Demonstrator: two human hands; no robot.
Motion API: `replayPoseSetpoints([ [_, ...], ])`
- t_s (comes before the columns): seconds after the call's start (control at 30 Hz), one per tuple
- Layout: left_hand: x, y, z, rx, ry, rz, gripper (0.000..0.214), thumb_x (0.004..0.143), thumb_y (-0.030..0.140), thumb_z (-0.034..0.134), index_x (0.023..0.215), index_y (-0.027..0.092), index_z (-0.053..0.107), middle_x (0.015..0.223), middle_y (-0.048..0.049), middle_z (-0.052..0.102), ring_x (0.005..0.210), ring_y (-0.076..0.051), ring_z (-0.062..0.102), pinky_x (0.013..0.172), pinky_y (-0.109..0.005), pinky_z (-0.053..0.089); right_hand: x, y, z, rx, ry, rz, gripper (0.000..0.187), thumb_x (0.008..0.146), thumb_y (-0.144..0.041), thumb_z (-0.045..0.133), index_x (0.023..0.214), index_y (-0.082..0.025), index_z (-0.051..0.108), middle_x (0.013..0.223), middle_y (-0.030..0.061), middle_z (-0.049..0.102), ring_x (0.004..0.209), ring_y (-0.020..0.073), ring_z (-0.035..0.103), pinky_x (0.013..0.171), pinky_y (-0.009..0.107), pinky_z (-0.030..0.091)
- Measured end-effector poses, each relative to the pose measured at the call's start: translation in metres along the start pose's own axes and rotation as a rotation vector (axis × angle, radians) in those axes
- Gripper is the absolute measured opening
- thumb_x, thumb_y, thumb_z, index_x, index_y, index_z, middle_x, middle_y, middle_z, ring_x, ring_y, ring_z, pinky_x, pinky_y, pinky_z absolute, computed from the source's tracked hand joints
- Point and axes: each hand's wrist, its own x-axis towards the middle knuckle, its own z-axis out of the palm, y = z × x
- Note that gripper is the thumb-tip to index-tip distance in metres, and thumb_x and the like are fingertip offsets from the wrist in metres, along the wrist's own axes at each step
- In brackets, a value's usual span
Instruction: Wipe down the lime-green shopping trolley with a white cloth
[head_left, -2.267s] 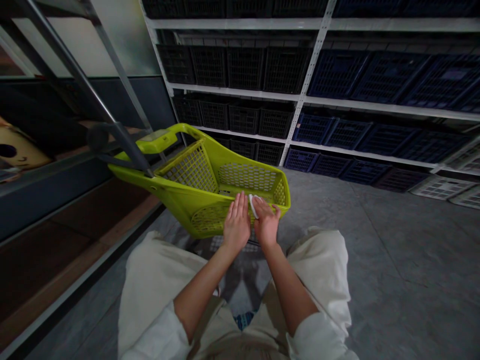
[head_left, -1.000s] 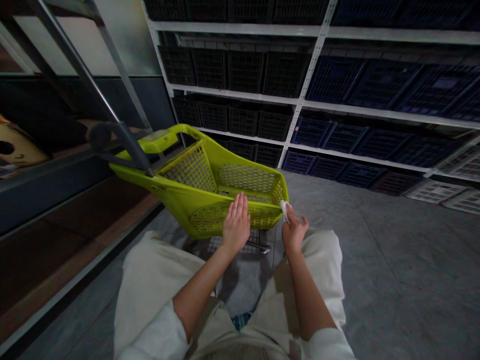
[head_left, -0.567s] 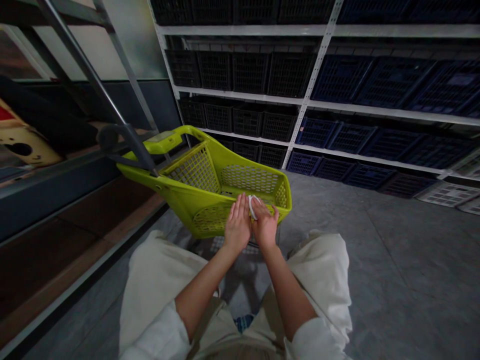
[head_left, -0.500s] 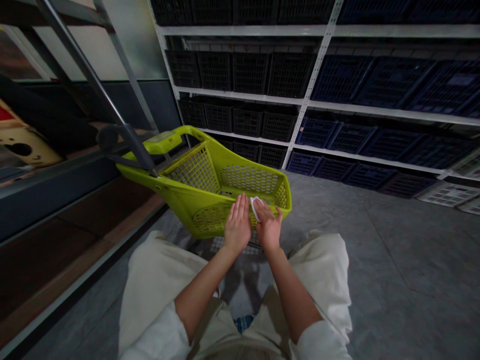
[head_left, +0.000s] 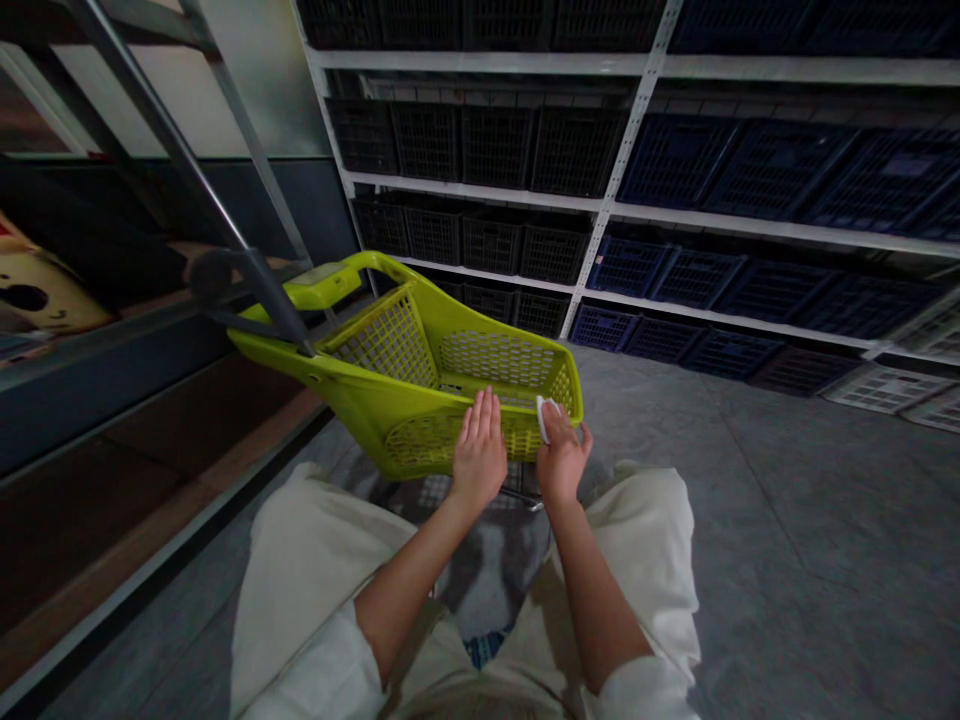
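Lime-green plastic trolley basket (head_left: pixel 360 400), lower centre of frame, front mesh wall facing wearer. L hand (head_left: pixel 478 450) flat on that wall, fingers open, straight, pointing up-frame, holding nothing. R hand (head_left: pixel 562 460) at basket's front right corner, fingers bent round small white cloth (head_left: pixel 547 418); exact grip part hidden, looks like a pinch w/ thumb. Cloth's long axis runs roughly up-down in frame, slight tilt, upper end at rim. Seems to touch rim; can't tell if pressed. R hand holds it, so clearly the nearer; L fingers just beside, short stretch of mesh between them and cloth.

Around: grey metal trolley pole (head_left: pixel 262 300) rising to upper left from basket's far end. White steel shelving (head_left: pixel 480 58) across top of frame, black crates (head_left: pixel 495 150) on left bays, navy crates (head_left: pixel 772 170) on right. Grey floor (head_left: pixel 750 520) lower right. Wearer's cream trousers (head_left: pixel 645 560) at bottom edge.
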Motion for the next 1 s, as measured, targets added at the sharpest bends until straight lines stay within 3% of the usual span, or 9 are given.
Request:
replayPoseSetpoints([
  [0.13, -0.001, -0.003, 0.003, -0.004, 0.020, 0.009, 0.069, 0.097, 0.014, 0.032, 0.160, 0.009, 0.006, 0.165, -0.0160, 0.023, 0.155, -0.024, 0.015, 0.124, -0.045, 0.027, 0.005, -0.041, 0.010, 0.090, -0.126, -0.141, 0.065, 0.080, -0.001, 0.042, 0.139, -0.024, 0.057, 0.143, 0.0060, 0.061, 0.140, 0.0189, 0.049, 0.117, 0.041, 0.022],
  [0.23, -0.002, -0.005, 0.003, 0.008, 0.010, 0.013, 0.068, 0.097, 0.015, 0.031, 0.161, 0.011, 0.007, 0.165, -0.0150, 0.024, 0.155, -0.023, 0.016, 0.124, -0.045, 0.027, 0.004, -0.047, 0.010, 0.116, -0.160, -0.181, 0.067, 0.080, 0.000, 0.043, 0.141, -0.026, 0.055, 0.145, 0.0044, 0.059, 0.140, 0.0181, 0.048, 0.119, 0.041, 0.019],
  [0.4, -0.001, -0.004, -0.002, 0.021, -0.002, -0.002, 0.067, 0.098, 0.015, 0.030, 0.160, 0.007, 0.006, 0.167, -0.0139, 0.019, 0.156, -0.022, 0.012, 0.125, -0.043, 0.025, -0.001, -0.013, -0.002, 0.052, -0.160, -0.222, 0.083, 0.070, 0.004, 0.040, 0.145, -0.029, 0.050, 0.148, 0.0029, 0.057, 0.139, 0.0169, 0.049, 0.119, 0.043, 0.018],
  [0.6, -0.002, -0.002, -0.003, 0.001, -0.012, 0.005, 0.069, 0.098, 0.018, 0.032, 0.160, 0.007, 0.004, 0.168, -0.0127, 0.015, 0.156, -0.022, 0.010, 0.125, -0.043, 0.024, -0.011, 0.049, -0.011, 0.032, 0.012, -0.037, 0.072, 0.071, 0.000, 0.039, 0.136, -0.024, 0.059, 0.140, 0.0075, 0.064, 0.133, 0.0200, 0.056, 0.113, 0.044, 0.029],
  [0.7, -0.002, 0.001, -0.002, -0.015, 0.000, -0.004, 0.070, 0.098, 0.017, 0.033, 0.160, 0.007, 0.001, 0.168, -0.0129, 0.015, 0.156, -0.023, 0.009, 0.125, -0.043, 0.024, -0.012, 0.056, -0.012, 0.054, 0.046, 0.029, 0.069, 0.072, -0.001, 0.038, 0.133, -0.022, 0.062, 0.138, 0.0086, 0.064, 0.132, 0.0211, 0.057, 0.108, 0.043, 0.034],
  [0.8, -0.001, 0.003, 0.000, -0.017, 0.020, -0.019, 0.070, 0.097, 0.016, 0.033, 0.160, 0.007, 0.004, 0.167, -0.0138, 0.017, 0.156, -0.024, 0.011, 0.125, -0.044, 0.025, -0.008, 0.035, -0.009, 0.035, 0.027, 0.044, 0.071, 0.073, 0.000, 0.037, 0.135, -0.022, 0.061, 0.139, 0.0078, 0.064, 0.134, 0.0207, 0.055, 0.109, 0.042, 0.032],
  [1.0, -0.001, 0.001, 0.004, 0.052, -0.001, -0.023, 0.063, 0.096, 0.014, 0.033, 0.158, 0.004, 0.021, 0.166, -0.0160, 0.023, 0.155, -0.025, 0.015, 0.125, -0.043, 0.027, 0.003, -0.040, 0.009, 0.087, -0.135, -0.120, 0.066, 0.080, 0.001, 0.040, 0.138, -0.025, 0.058, 0.143, 0.0055, 0.061, 0.138, 0.0185, 0.050, 0.113, 0.040, 0.024],
])
